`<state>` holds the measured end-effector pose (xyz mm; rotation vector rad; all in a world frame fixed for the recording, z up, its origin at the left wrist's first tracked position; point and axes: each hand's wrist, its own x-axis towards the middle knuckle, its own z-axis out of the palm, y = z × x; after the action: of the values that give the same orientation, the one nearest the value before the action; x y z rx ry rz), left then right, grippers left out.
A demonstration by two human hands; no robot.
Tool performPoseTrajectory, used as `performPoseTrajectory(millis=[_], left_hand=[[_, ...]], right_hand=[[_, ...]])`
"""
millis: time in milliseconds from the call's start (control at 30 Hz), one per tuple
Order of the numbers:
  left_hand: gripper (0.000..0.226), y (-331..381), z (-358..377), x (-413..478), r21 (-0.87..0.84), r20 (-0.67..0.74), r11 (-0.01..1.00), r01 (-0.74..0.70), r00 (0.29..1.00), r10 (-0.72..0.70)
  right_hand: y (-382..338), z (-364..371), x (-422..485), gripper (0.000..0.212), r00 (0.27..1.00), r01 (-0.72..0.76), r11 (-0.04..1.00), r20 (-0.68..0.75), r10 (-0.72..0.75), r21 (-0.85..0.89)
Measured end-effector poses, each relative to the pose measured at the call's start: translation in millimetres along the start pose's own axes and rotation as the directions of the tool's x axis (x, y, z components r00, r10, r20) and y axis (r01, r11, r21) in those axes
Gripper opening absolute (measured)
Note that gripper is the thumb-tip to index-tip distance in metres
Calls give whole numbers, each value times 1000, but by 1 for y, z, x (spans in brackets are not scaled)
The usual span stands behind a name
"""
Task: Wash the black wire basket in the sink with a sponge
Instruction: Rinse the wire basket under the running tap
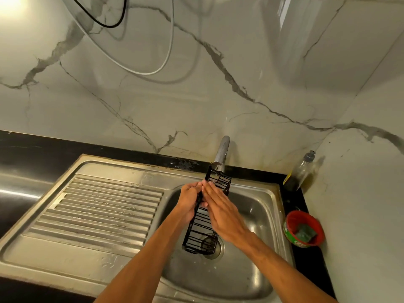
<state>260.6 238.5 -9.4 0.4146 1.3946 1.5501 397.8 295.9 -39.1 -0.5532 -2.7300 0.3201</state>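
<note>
Marble-veined wall tiles (pixel 196 95) behind, black countertop (pixel 32 154) below them, steel sink (pixel 276 206) set into it. Ribbed drainboard (pixel 98 211) lies to the left of the basin. A black cable (pixel 109 25) and a white cable (pixel 153 72) loop across the wall, high up.

Black wire basket (pixel 202 232): long and narrow, held over the basin on a slant. Its far end is raised just under the faucet (pixel 223 152) spout; its near end hangs low above the drain (pixel 215 248). Whether water is running cannot be told.

Your left hand (pixel 190 202) is at the basket's left long edge, about midway along, fingers curled round the wire and gripping it. Your right hand (pixel 220 211) lies flat along the basket's right side, fingers straight and pressed together, tips pointing toward the faucet. It touches the wire but does not clasp it. The two hands meet across the basket's middle.

Right of the basin, on the counter strip: a clear soap bottle (pixel 299 171) with a grey cap stands in the corner against the wall. Nearer you sits a red tub (pixel 303 228) with a green sponge (pixel 305 234) lying inside it, well apart from both hands.
</note>
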Motion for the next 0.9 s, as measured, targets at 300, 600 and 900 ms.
performPoseTrajectory(millis=[300,600,900], left_hand=[[23,-3,-3,4,-87,-52,996,5,999,-9],[28,2,-9,2,-227,-15,970,83,996,-88],[31,-7,-18,-2,0,24,1000,15,1000,-15]], right_hand=[[-2,9,-20,67,992,-124,968,36,119,217],[22,12,16,53,660,-448,289,94,746,846],[24,-16,42,53,600,-438,-112,383,703,892]])
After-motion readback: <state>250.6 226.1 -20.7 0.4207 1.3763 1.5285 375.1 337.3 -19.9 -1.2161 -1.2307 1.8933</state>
